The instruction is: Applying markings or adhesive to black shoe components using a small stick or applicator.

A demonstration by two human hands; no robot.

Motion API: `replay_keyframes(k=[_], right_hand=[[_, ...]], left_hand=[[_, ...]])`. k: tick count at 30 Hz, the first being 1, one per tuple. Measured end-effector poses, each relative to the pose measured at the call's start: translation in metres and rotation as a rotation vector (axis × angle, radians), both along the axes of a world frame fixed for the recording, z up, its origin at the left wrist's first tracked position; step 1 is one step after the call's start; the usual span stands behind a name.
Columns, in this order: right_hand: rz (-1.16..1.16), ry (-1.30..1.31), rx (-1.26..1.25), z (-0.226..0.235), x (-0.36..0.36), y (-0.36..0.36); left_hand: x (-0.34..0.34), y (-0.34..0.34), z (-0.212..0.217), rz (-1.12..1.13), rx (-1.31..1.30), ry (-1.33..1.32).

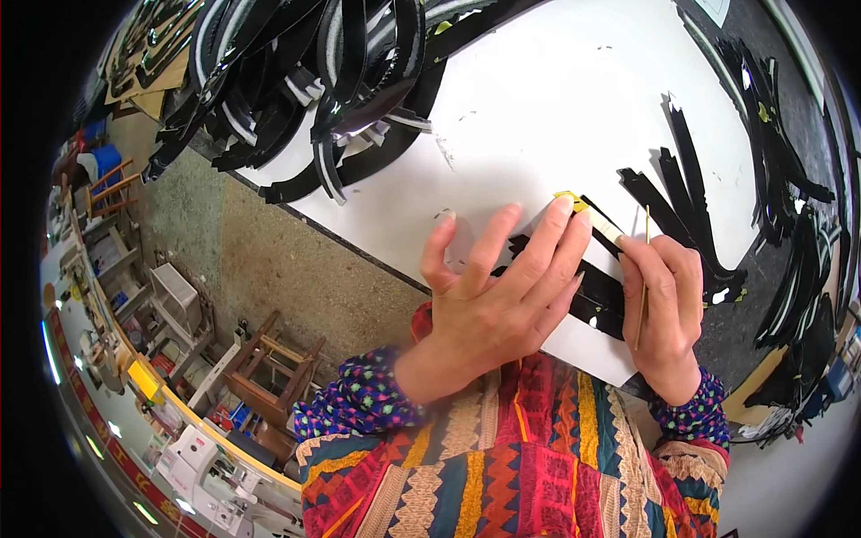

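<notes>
- Resting one spread left hand point(498, 309) on the yellow end of one pale strip point(606, 227).
- Pinching one thin stick point(641, 291) in one right hand point(668, 300), at that strip's lower end.
- Counting three loose black strips point(686, 175) beyond.

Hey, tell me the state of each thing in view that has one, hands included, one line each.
Left hand, fingers spread, a fingertip on the pale strip's yellow end
Right hand, fingers curled around the thin stick
Thin stick, held
Pale strip, lying between both hands' fingertips
Large black pile, looped and tangled
White work surface, partly covered
Sewing machine, on or off unclear
</notes>
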State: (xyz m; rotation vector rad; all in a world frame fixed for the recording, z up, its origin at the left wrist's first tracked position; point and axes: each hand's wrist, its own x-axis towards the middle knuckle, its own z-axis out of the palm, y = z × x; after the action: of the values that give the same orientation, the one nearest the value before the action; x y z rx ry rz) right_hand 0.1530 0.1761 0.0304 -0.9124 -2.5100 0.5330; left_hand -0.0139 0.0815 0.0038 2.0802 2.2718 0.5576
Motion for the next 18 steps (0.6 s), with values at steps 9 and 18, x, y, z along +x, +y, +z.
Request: replay_keyframes(k=[9, 18], right_hand=[[0.048, 0.029, 0.076, -0.0074, 0.0037, 0.0026], [0.055, 0.012, 0.095, -0.0075, 0.004, 0.0012]], left_hand=[[-0.0015, 0.0035, 0.0014, -0.022, 0.006, 0.012], [-0.0015, 0.0021, 0.0005, -0.021, 0.013, 0.015]])
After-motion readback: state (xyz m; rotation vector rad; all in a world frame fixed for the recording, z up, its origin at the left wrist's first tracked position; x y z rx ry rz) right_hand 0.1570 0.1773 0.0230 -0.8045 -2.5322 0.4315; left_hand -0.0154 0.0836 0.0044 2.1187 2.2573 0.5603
